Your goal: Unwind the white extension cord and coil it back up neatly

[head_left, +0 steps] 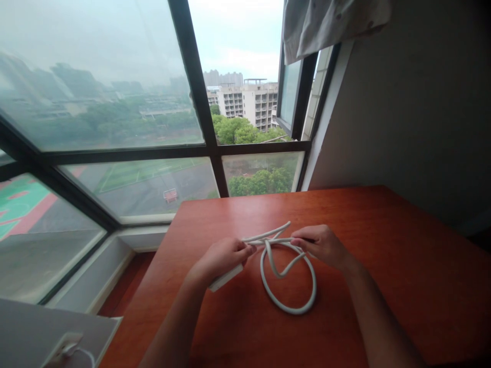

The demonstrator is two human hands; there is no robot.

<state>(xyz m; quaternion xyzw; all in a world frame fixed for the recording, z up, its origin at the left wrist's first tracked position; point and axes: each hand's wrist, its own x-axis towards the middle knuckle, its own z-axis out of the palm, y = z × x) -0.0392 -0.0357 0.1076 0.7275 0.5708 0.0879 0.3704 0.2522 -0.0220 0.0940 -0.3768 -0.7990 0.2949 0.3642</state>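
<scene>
A thick white cable [290, 309] lies in a loose loop over the reddish-brown wooden table [230, 327], with crossing strands above the loop. My left hand [229, 255] is closed on the cable at the left of the crossing. Under that palm a flat white block [226, 277] sticks out; the fingers hide most of it. On the other side, my right hand [320, 245] pinches a strand between thumb and fingers. Between the two hands the strand runs nearly straight, and one bent length sags below it.
Dark-framed windows [213, 148] border the table's far and left sides, with one pane open at the right. A grey curtain [333, 25] hangs at the top. At lower left, a white plug sits in a wall socket [67, 347]. A dark wall [402, 117] stands to the right.
</scene>
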